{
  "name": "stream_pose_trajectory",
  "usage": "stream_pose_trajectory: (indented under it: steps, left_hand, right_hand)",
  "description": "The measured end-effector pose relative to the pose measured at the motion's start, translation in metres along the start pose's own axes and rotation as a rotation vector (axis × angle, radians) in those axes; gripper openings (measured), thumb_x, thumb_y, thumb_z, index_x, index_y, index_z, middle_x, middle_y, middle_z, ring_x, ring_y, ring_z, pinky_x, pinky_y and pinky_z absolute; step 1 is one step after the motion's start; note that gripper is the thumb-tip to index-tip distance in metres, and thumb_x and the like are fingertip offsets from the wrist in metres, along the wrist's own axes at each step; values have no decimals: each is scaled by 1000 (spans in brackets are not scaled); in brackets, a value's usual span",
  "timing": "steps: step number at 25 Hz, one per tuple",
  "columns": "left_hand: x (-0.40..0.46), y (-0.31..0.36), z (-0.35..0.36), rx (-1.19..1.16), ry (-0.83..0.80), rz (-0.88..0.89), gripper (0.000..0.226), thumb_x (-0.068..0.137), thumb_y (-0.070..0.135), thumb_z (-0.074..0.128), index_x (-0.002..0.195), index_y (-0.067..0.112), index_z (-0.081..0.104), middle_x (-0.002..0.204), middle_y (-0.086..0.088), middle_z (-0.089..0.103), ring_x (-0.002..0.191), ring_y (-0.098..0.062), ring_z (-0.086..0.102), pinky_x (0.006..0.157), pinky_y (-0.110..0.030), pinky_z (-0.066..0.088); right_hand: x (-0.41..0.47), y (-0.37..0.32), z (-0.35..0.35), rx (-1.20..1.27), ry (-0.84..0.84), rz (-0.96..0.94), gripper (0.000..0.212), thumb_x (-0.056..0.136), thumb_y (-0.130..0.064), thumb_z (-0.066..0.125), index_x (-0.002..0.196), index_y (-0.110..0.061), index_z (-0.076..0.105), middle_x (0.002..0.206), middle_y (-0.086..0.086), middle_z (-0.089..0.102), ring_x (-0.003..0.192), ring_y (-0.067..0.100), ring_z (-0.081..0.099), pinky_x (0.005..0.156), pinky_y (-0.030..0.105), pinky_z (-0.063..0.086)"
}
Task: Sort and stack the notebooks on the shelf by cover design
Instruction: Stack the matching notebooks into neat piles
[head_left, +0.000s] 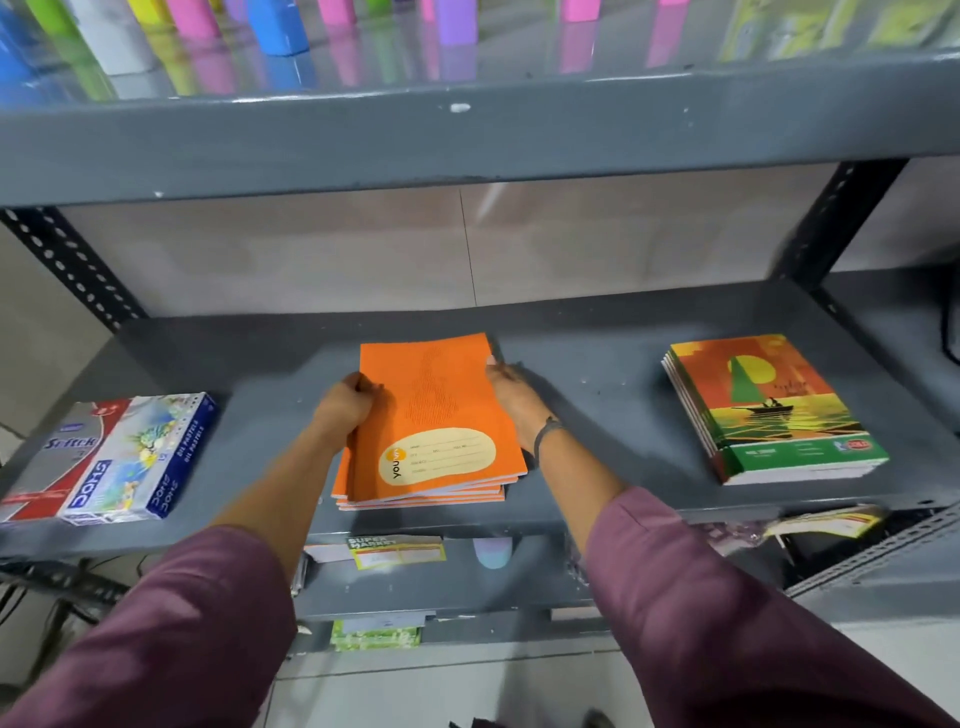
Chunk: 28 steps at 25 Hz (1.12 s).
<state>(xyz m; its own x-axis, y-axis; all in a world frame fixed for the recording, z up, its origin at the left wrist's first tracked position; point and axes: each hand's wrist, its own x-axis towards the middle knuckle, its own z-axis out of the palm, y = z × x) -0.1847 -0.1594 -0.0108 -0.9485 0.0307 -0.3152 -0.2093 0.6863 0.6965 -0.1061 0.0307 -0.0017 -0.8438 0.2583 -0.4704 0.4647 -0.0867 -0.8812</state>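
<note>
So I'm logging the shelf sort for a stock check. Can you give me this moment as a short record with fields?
shelf: grey metal shelf, middle tier
centre: stack of orange notebooks, slightly fanned
left hand: left hand grips the stack's left edge
right hand: right hand against the stack's right edge
right side: stack of sunset-boat notebooks, untouched
left side: oil pastel boxes
sorting state: two designs in separate stacks
</note>
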Motion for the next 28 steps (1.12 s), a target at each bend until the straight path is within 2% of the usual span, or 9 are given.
stream_pose_trajectory:
  steps: [6,8,12,15,19,21,24,26,28]
  left_hand:
    - [4,3,0,260,127,34,38,96,34,33,126,18,49,126,-15,59,103,-35,60,74,-36,48]
    - [4,4,-1,325,100,51,37,96,35,30,125,20,48,125,-14,60,101,-34,61,72,-36,49]
    - [6,11,-4,413,-31,45,43,96,41,30,128,16,41,129,-15,56,107,-35,59,86,-41,50]
    - [-2,15,-11,36,-174,-37,54,94,46,34,136,12,34,134,-16,52,112,-34,57,97,-47,47]
    - [-36,-20,-26,-580,-300,-121,61,92,55,23,137,15,36,122,1,52,108,-22,54,82,-33,46]
    - [-55,-40,-22,-672,-313,-105,60,89,61,22,124,21,51,106,8,65,103,-15,63,73,-24,52]
    - [-64,-45,-10,-731,-256,-96,56,85,66,26,91,25,63,70,3,77,65,-16,74,52,-27,59]
    - [-68,-41,-13,-734,-249,-70,54,82,68,27,86,27,62,72,1,78,64,-16,73,51,-26,59]
    - [-75,-44,-21,-615,-313,12,52,75,70,35,99,30,58,93,9,76,74,-9,72,58,-22,58]
  right_hand:
    - [2,6,14,-20,33,8,69,96,-53,32,154,-26,4,162,2,14,149,28,18,118,46,20]
    - [1,8,17,-10,41,-4,71,97,-52,32,154,-24,0,163,2,11,149,27,16,119,45,19]
    - [-7,6,19,-46,20,-27,72,97,-51,32,154,-23,-2,163,1,8,150,26,15,119,43,19]
    - [-14,6,10,-32,-23,-7,75,95,-56,31,153,-25,-5,163,3,9,149,27,17,120,45,21]
    - [-31,25,-1,55,-113,-22,77,91,-63,30,153,-29,2,161,2,21,144,27,32,117,48,31]
    - [-39,35,6,64,-119,-31,79,90,-65,30,153,-31,-2,161,0,20,143,27,33,115,48,34]
    - [-41,36,19,-18,-79,-56,82,89,-67,28,152,-30,-10,164,-6,-3,151,22,5,121,51,17]
    - [-42,34,19,-27,-95,-64,83,89,-68,28,151,-30,-12,163,-6,-5,151,23,4,122,47,15]
    - [-45,36,10,14,-135,-56,85,89,-67,31,151,-28,-12,163,-5,6,149,22,18,115,32,23]
